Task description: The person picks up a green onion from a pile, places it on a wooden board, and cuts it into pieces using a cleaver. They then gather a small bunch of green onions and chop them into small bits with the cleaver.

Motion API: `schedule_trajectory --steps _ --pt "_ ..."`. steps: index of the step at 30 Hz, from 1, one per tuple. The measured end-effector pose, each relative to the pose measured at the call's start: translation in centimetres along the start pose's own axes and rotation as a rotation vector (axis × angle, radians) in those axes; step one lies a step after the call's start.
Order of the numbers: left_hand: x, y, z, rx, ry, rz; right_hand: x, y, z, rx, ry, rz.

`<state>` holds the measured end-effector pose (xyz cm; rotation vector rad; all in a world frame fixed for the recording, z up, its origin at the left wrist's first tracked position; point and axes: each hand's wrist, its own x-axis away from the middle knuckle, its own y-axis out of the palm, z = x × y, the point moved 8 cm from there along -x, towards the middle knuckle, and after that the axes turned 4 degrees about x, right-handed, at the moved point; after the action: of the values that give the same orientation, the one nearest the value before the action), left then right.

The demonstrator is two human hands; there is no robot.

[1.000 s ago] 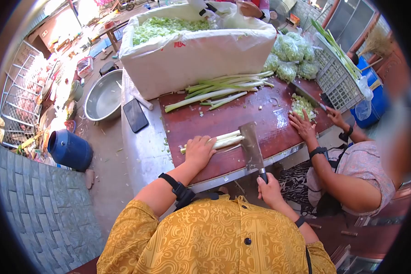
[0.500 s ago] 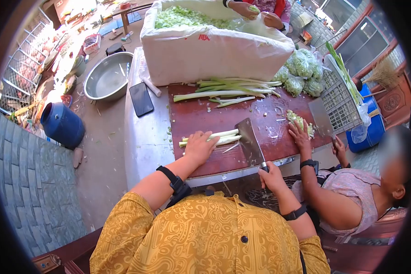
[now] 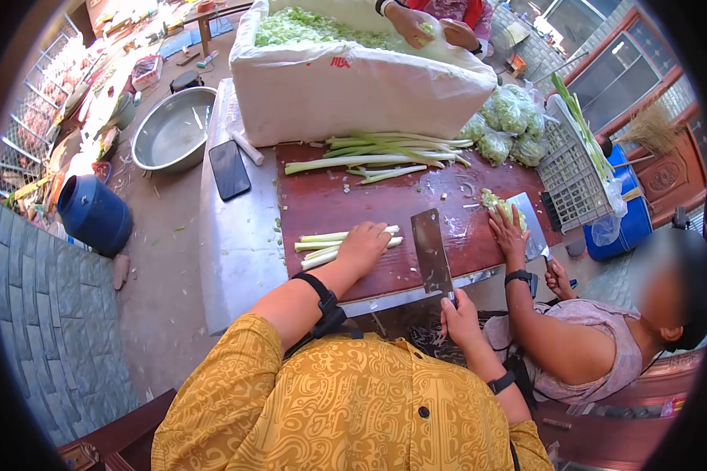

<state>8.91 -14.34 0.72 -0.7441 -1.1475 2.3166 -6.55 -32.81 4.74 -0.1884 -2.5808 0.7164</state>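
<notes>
My left hand (image 3: 363,250) presses on a small bundle of white scallion stalks (image 3: 318,247) lying on the red-brown board (image 3: 306,204); its fingers rest over the stalks near their right ends. In my right hand (image 3: 459,316) is the handle of a wide cleaver (image 3: 430,247). The blade lies to the right of the stalks, apart from them, over the board's near part. Farther back on the board, long green and white scallions (image 3: 369,157) lie in a loose pile.
A white foam box (image 3: 353,94) of chopped greens stands behind, with another person's hands over it. At right, a co-worker (image 3: 581,337) holds a cleaver beside chopped pieces. Bagged greens (image 3: 514,110), a crate (image 3: 572,169) and a phone (image 3: 230,170) are around.
My left hand has moved right along the stalks, which now lie more spread. My cleaver has turned more upright in view. The co-worker's cleaver has come closer to their chopped pieces.
</notes>
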Motion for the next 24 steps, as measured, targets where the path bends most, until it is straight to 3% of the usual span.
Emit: schedule_trajectory --steps 9,10,13,16,19,24 --pt "0.8 -0.3 0.1 0.081 0.131 0.16 -2.2 1.4 -0.4 0.355 -0.151 0.068" --pt "0.9 -0.6 0.1 0.067 0.125 0.168 -1.9 1.7 -1.1 0.327 -0.105 0.005" --pt "1.4 -1.9 0.5 -0.039 0.129 0.145 -2.0 1.7 -2.1 0.454 -0.331 0.059" --pt "1.7 -2.1 -0.1 -0.026 0.105 0.204 -2.1 0.8 -2.7 0.472 -0.311 0.048" --pt "0.9 -1.9 -0.9 0.067 -0.016 0.11 -2.1 0.6 -3.9 0.542 -0.369 0.087" --pt "0.4 -1.5 -1.5 0.098 0.001 0.188 -1.7 0.5 -4.3 0.54 -0.237 -0.048"
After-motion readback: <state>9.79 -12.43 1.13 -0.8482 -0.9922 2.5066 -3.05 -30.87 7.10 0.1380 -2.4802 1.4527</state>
